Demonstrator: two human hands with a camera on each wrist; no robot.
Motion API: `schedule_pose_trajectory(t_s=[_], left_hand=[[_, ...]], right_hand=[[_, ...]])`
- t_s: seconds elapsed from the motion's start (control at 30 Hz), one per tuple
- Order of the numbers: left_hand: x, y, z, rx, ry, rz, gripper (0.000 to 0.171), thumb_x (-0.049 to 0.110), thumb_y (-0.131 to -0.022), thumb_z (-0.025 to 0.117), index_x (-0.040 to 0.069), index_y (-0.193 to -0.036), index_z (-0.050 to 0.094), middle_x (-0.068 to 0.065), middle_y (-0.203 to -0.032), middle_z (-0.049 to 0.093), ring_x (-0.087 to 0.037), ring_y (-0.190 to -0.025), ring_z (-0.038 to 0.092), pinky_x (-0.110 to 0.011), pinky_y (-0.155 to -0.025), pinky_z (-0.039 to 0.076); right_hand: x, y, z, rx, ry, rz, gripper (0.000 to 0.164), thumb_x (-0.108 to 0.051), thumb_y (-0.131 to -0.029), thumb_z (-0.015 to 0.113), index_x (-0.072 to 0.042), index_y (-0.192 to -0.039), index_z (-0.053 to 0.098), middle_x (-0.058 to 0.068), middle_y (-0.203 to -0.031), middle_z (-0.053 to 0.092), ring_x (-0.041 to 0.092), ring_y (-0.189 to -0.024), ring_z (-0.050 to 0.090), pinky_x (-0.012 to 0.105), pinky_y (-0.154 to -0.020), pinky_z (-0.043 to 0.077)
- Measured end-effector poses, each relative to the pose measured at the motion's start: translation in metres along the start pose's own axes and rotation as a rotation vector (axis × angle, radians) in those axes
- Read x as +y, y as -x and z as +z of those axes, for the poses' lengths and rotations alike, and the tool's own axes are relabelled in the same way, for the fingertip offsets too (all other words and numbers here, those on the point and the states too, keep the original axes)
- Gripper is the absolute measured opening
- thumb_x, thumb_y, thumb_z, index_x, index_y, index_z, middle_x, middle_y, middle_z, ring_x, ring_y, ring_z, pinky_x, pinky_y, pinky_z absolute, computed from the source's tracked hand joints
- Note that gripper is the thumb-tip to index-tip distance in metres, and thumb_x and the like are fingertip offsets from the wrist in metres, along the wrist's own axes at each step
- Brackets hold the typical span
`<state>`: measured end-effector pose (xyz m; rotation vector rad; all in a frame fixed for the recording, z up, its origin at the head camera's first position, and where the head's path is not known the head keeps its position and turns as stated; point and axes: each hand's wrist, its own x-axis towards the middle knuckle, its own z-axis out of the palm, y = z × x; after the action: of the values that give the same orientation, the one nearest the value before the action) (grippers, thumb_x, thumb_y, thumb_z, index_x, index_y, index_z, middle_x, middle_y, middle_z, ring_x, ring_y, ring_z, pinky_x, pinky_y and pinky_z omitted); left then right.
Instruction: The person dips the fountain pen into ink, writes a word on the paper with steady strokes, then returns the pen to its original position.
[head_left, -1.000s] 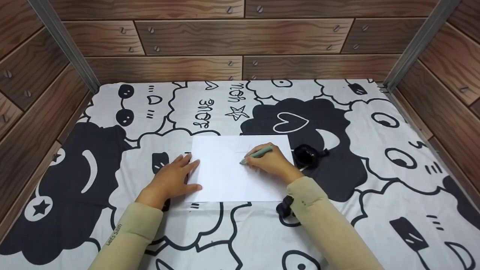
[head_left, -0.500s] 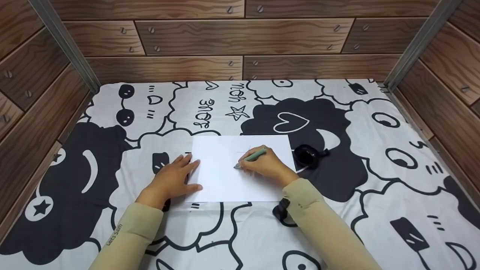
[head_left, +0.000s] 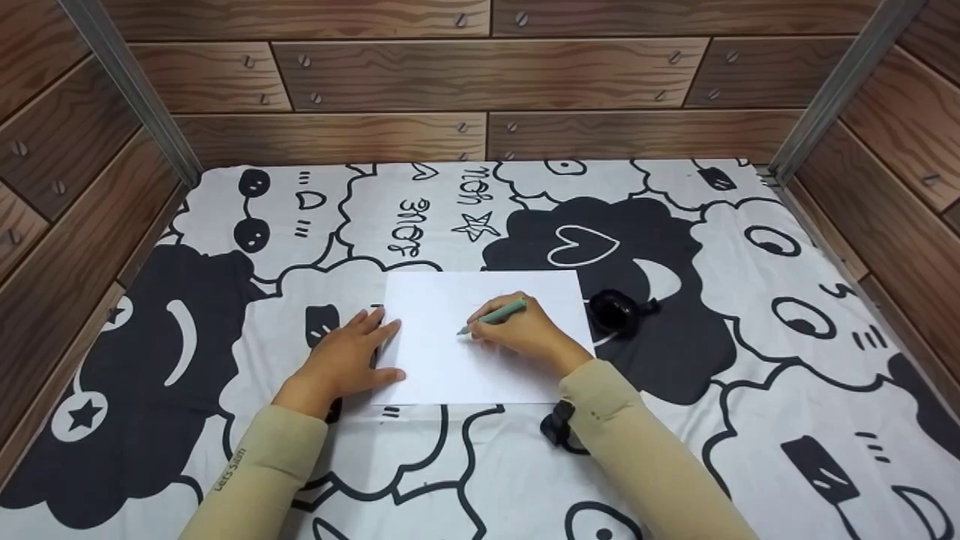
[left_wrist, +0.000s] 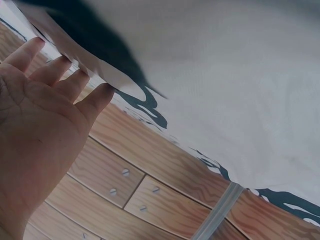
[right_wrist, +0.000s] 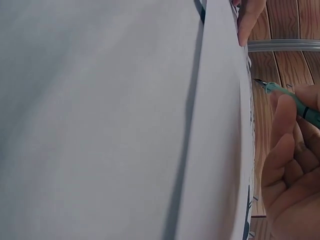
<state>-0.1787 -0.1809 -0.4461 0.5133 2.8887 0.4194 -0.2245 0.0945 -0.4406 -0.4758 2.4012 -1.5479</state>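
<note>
Right hand (head_left: pixel 517 326): clamped on a green fountain pen (head_left: pixel 499 313), thumb and fingers pinching the barrel. Pen tilted, rear end up and to the right, nib (right_wrist: pixel 259 81) down and to the left, over the middle of a white sheet of paper (head_left: pixel 435 375). Whether the nib touches the paper, cannot tell.

Left hand (head_left: pixel 349 356): fingers apart, thumb well spread from the rest; fingertips and thumb tip rest on the sheet's left edge. Left wrist view shows the palm side, fingers extended.

Sheet lies flat, longer side across, on a black-and-white cartoon-print cloth (head_left: pixel 480 472). Any marks on it too faint to read.

Just beside the sheet's right edge: a glossy black rounded object (head_left: pixel 615 311), small piece jutting out to the right. A second small black object (head_left: pixel 556 425) sits at the right cuff, below the sheet, partly hidden; kind unclear.

Both arms in beige sleeves (head_left: pixel 645 442); small dark lettering along the left one. Behind the cloth, a wood-plank-print wall (head_left: pixel 487 75) with painted screw heads; a grey post (head_left: pixel 131 94) at each back corner.
</note>
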Motion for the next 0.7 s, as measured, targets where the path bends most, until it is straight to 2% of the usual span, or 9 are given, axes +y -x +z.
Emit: schedule_pose_trajectory(t_s=[0.17, 0.27, 0.47, 0.7], left_hand=[[0.001, 0.001, -0.002, -0.002, 0.005, 0.005, 0.078, 0.051, -0.083, 0.068, 0.013, -0.145, 0.042, -0.016, -0.153, 0.028, -0.037, -0.140, 0.019, -0.057, -0.107, 0.024], [0.001, 0.001, -0.002, -0.004, 0.001, 0.005, 0.078, 0.051, -0.083, 0.068, 0.013, -0.146, 0.041, -0.015, -0.153, 0.028, -0.037, -0.140, 0.019, -0.057, -0.108, 0.024], [0.000, 0.001, -0.003, -0.004, 0.002, 0.010, 0.078, 0.050, -0.083, 0.068, 0.013, -0.146, 0.041, -0.015, -0.152, 0.028, -0.038, -0.140, 0.019, -0.057, -0.108, 0.024], [0.001, 0.001, -0.002, 0.002, 0.019, 0.012, 0.077, 0.049, -0.083, 0.069, 0.012, -0.145, 0.042, -0.016, -0.152, 0.030, -0.038, -0.140, 0.020, -0.057, -0.107, 0.025]], right_hand=[[0.001, -0.001, -0.003, 0.028, -0.034, -0.005, 0.008, -0.009, -0.081, 0.071, -0.006, -0.086, 0.076, 0.003, -0.078, 0.071, 0.007, -0.056, 0.055, 0.018, -0.049, 0.042], [0.003, -0.002, -0.007, 0.063, -0.012, -0.014, 0.009, -0.009, -0.081, 0.070, -0.007, -0.087, 0.077, 0.001, -0.078, 0.071, 0.006, -0.055, 0.053, 0.018, -0.048, 0.041], [0.011, -0.005, -0.017, 0.168, 0.020, -0.052, 0.009, -0.010, -0.080, 0.071, -0.007, -0.086, 0.077, 0.000, -0.072, 0.070, 0.006, -0.055, 0.055, 0.017, -0.051, 0.044], [0.014, -0.008, -0.025, 0.277, 0.061, -0.030, 0.007, -0.012, -0.080, 0.072, -0.009, -0.083, 0.077, -0.002, -0.066, 0.068, 0.007, -0.054, 0.055, 0.018, -0.049, 0.042]])
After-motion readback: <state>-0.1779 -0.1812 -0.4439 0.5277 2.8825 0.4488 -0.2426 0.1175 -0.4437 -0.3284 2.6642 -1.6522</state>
